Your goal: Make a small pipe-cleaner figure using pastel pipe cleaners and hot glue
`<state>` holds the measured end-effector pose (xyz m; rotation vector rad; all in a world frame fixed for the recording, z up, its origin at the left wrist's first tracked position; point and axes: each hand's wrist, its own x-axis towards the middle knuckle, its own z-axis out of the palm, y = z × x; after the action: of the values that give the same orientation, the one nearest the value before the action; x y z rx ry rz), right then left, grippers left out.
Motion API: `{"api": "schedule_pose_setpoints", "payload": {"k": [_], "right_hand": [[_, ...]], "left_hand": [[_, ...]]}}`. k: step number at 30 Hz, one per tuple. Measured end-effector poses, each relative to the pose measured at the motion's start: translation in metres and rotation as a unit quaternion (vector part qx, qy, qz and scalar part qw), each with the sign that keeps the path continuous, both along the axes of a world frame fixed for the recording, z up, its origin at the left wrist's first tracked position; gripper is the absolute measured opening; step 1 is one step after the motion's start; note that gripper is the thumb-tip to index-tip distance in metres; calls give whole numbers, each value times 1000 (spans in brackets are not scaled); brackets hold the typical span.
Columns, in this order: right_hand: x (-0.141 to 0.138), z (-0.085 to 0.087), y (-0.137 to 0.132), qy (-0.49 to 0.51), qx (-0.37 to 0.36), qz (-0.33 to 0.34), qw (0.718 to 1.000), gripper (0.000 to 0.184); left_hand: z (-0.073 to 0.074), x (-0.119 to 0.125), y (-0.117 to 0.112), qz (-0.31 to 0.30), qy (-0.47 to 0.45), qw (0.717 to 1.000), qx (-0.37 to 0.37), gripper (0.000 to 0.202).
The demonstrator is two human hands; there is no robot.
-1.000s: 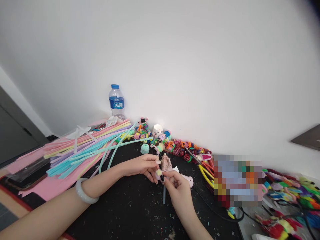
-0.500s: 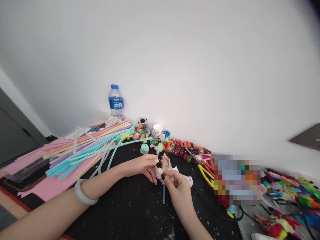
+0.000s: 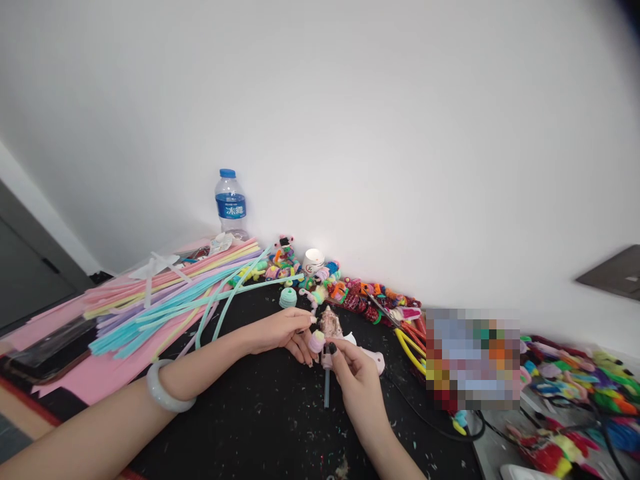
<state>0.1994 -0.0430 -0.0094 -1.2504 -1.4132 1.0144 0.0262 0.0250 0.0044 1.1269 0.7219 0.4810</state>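
Note:
Between my hands is a small coiled fuzzy piece, lilac with a yellow top. My right hand pinches its right side between thumb and index finger; one dark nail shows. My left hand reaches in from the left with thumb and index finger pressed together just above the coil. A curled lilac pipe cleaner runs down to those fingertips and seems to be held there. Behind the hands lies a pale pink glue gun, partly hidden, its clear glue stick pointing toward me.
Pastel pipe cleaners lie in a bundle at the left. A mint coil, a paper cup and a water bottle stand toward the wall. Scissors and colourful fuzzy figures lie rightward. A black cable crosses the table.
The coiled piece has shifted slightly left and tilted, with its lilac side showing more. My right fingers have moved a little to its right. The left hand has barely moved.

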Motion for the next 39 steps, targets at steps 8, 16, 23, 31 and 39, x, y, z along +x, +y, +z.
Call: {"api": "schedule_pose_setpoints", "payload": {"k": [8,16,23,31,39], "right_hand": [[-5,-6,-2,-17,-10,5,1000,21],[-4,-5,-2,-7,18,-35,999,16],[-3,-4,-2,16,17,-60,998,24],[-3,-5,-3,16,3,-59,998,25],[-3,-4,-4,-4,10,-62,998,21]], "left_hand": [[-1,-2,-1,-23,-12,1000,-6,27],[-2,-1,0,-39,-8,999,11,27],[0,-1,3,48,2,998,51,33],[4,0,2,119,2,989,90,35],[4,0,3,132,80,961,228,22]]}}
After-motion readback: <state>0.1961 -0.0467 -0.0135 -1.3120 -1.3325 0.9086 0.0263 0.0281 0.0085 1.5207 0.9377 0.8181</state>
